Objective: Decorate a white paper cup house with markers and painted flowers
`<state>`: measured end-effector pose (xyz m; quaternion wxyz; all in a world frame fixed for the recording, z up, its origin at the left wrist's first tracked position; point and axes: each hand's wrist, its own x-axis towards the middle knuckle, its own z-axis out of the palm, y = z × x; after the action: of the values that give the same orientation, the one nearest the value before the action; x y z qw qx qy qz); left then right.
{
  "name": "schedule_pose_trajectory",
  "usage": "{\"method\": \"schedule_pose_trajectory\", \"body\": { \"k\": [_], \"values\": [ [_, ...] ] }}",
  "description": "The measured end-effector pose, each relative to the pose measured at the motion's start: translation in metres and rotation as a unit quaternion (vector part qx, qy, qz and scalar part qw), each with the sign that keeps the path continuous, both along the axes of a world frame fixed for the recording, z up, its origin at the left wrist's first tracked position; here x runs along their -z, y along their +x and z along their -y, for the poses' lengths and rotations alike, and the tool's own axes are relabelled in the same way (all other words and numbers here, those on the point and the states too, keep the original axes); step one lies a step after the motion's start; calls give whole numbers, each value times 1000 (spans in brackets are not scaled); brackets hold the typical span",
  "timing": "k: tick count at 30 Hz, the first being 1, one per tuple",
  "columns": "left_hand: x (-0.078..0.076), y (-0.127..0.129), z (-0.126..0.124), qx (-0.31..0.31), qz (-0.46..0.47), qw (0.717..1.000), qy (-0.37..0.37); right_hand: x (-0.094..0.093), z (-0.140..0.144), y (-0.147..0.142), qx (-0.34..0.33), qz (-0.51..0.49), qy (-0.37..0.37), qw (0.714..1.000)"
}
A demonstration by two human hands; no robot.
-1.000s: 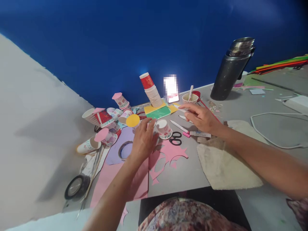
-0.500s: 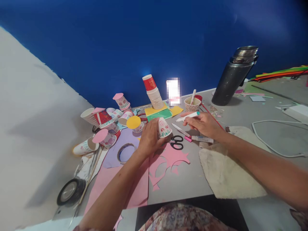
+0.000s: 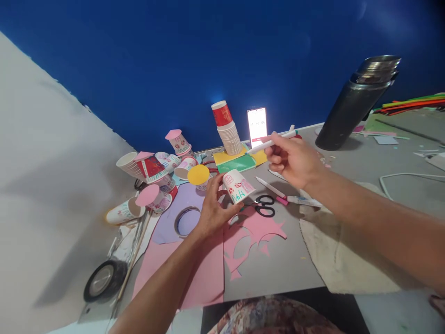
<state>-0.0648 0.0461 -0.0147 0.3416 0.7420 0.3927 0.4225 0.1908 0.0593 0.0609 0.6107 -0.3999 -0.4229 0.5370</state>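
In my left hand [image 3: 216, 208] is a white paper cup [image 3: 237, 185], tilted upside down and gripped between thumb and fingers. Pink windows and a door, red spots and green strokes are drawn on its side. My right hand [image 3: 295, 157] pinches a white marker [image 3: 271, 143] with a green end; its tip points left, above and apart from the cup. Black-handled scissors [image 3: 265, 206] lie right beside the cup, partly behind it. Two more markers, one with a pink end [image 3: 273, 188], rest under my right hand. Pink paper scraps [image 3: 257, 227] lie below the cup.
Decorated cups with paper tops [image 3: 177, 141] crowd the left, near a tape roll [image 3: 187, 222]. A cup stack [image 3: 227, 130] stands at the back beside a lit phone [image 3: 257, 125]. A black flask [image 3: 358, 106] is back right, a beige cloth [image 3: 344, 250] front right.
My right hand has lifted the marker higher. My left hand has turned the cup, so more of the drawn door shows. The whole view has shifted slightly.
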Motion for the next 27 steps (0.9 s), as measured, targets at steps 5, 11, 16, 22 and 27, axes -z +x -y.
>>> {"method": "schedule_pose_trajectory", "body": {
  "k": [5, 11, 16, 22, 27],
  "values": [
    [4, -2, 3, -29, -11, 999, 14, 33, -3, -25, 7, -53, -21, 998],
    [-1, -1, 14, -43, 3, 999, -4, 51, -1, -17, 24, -9, -16, 1000],
    [-1, 1, 15, -12, 31, 999, -22, 41, 29, -23, 49, 118, 88, 988],
    [6, -1, 14, 13, -19, 1000, 9, 42, 45, -25, 76, 319, 203, 922],
    [12, -3, 13, 23, -47, 998, 25, 43, 48, -25, 86, 417, 245, 871]
  ]
}}
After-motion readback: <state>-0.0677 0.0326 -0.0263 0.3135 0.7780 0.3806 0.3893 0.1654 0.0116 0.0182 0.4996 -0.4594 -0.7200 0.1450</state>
